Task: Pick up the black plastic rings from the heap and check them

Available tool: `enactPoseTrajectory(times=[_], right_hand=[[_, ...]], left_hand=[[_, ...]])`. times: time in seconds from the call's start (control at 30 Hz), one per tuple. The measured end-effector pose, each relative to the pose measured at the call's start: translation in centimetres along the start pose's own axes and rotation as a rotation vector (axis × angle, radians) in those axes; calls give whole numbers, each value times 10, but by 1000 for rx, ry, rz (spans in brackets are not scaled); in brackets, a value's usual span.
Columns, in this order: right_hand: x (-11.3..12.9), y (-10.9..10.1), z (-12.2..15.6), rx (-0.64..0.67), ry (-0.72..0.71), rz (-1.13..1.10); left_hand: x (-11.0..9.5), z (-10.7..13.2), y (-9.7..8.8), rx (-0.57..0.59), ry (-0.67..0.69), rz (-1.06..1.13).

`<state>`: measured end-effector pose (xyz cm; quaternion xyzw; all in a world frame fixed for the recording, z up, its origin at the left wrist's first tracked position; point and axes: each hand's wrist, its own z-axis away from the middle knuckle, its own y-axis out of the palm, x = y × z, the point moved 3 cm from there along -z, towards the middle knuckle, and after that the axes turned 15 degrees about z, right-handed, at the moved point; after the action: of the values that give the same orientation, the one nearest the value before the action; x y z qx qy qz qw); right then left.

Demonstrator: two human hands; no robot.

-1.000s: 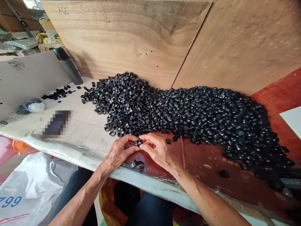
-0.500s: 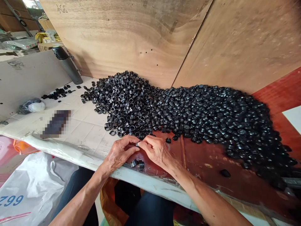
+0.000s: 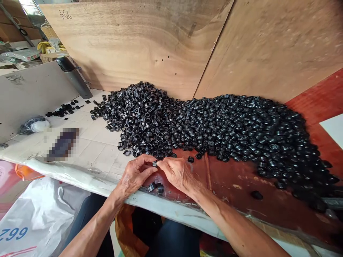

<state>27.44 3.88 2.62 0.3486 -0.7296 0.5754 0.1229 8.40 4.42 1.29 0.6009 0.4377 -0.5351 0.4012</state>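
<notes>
My left hand (image 3: pixel 134 174) and my right hand (image 3: pixel 177 172) meet at the front edge of the table (image 3: pixel 88 157), fingertips pinched together on one small black plastic piece (image 3: pixel 154 164). Two more black pieces (image 3: pixel 156 187) lie on the table just below my hands. A long heap of black plastic rings and caps (image 3: pixel 203 128) spreads across the table behind my hands, from the left middle to the far right. One loose cap (image 3: pixel 190 159) sits just right of my right hand.
Plywood boards (image 3: pixel 160 46) stand behind the heap. A dark grey bottle (image 3: pixel 73 76) leans at the back left, a few scattered black pieces (image 3: pixel 63 109) and a wrapped bundle (image 3: pixel 33 125) lie further left. White sacks (image 3: pixel 34 217) sit below the table edge.
My fingertips have drawn closer together on the small black piece, which shows less than before. The view has shifted slightly; the heap is unchanged.
</notes>
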Motion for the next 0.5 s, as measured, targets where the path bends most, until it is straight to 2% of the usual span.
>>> enactPoseTrajectory(times=[0.17, 0.37, 0.5], right_hand=[[5, -7, -2, 75, 18, -90], [5, -9, -2, 64, 4, -130], [5, -8, -3, 12, -5, -131]], left_hand=[[3, 2, -1, -50, -57, 36], [0, 2, -1, -63, -53, 15], [1, 2, -1, -49, -71, 30]])
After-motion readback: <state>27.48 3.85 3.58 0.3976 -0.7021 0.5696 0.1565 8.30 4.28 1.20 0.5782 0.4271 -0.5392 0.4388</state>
